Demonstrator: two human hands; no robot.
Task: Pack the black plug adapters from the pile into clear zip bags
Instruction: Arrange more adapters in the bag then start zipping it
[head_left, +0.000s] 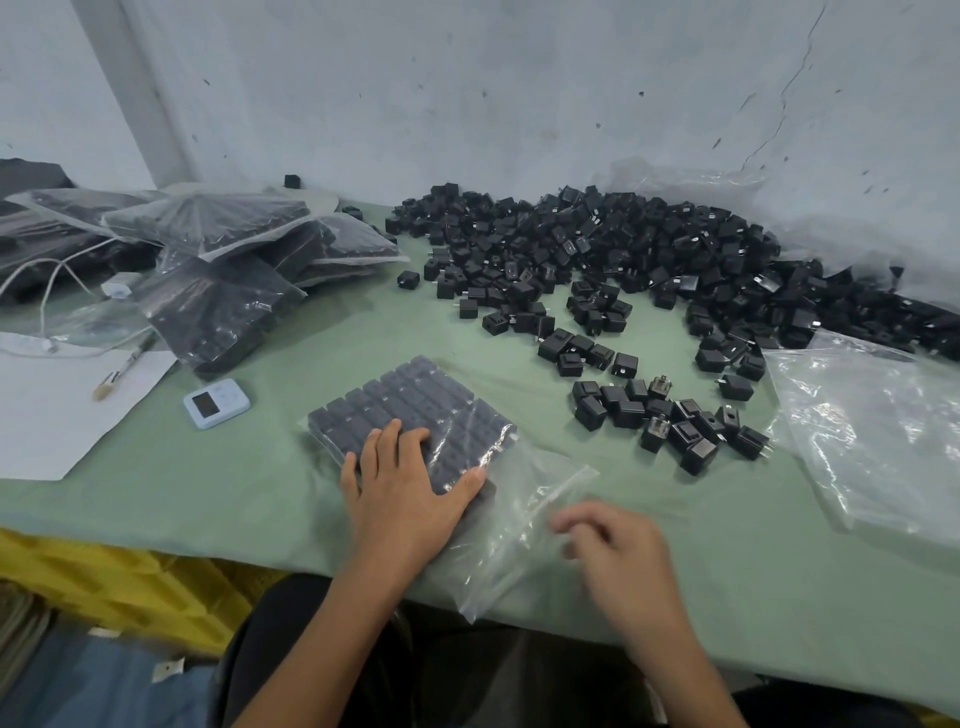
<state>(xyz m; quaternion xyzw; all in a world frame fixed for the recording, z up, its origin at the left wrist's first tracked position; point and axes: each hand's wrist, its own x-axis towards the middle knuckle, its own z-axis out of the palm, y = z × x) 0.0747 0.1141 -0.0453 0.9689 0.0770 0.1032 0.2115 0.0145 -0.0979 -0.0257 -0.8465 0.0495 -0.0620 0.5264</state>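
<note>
From my remote seat I see the left hand spread flat, fingers straight, pressing down on the clear zip bag, which lies on the green table with rows of black plug adapters packed inside. The right hand sits just beside the bag's empty end, blurred, fingers loosely bent; I cannot tell whether it grips the plastic. The loose pile spreads along the wall beyond. Filled bags are stacked far left, and empty bags lie on the right.
</note>
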